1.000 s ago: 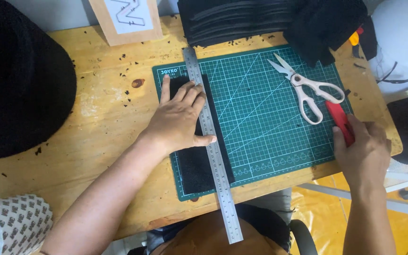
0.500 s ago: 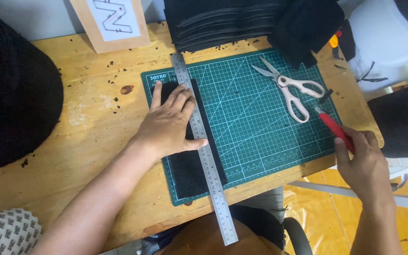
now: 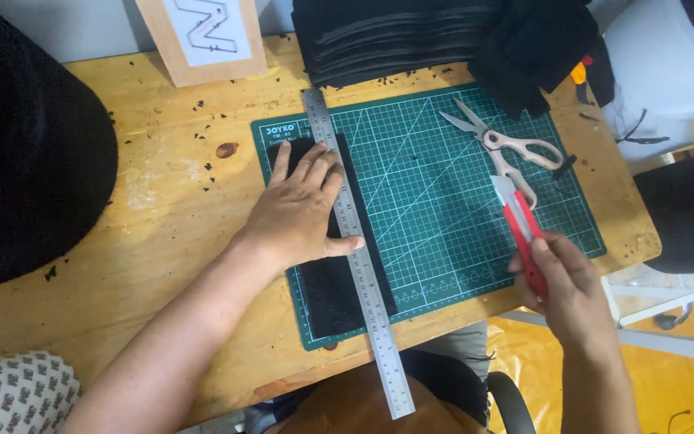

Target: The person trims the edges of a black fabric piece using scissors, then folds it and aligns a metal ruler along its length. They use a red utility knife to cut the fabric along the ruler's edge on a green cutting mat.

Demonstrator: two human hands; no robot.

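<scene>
Your left hand [image 3: 299, 213] lies flat with fingers spread, palm down on the black strip of material [image 3: 335, 281] and the steel ruler [image 3: 355, 249], thumb tip touching the ruler's edge; the strip lies lengthwise on the left part of the green cutting mat [image 3: 443, 217], with the ruler laid along its right side and running from the mat's far edge past the near edge of the wooden surface [image 3: 162, 201]. Your right hand [image 3: 568, 285] is closed around the red utility knife [image 3: 522, 233], its blade end pointing away from you over the right part of the mat, well apart from the ruler; just beyond the blade the pale-handled scissors [image 3: 504, 145] lie shut on the mat. A stack of black sheets [image 3: 395, 36] sits at the far edge of the surface, touching the mat's top edge; a framed card [image 3: 202, 36] leans to its left; a large black rounded mass [image 3: 26, 153] covers the left end of the surface; small black scraps dot the wood; a patterned roll [image 3: 14, 398] shows at the near left corner.
</scene>
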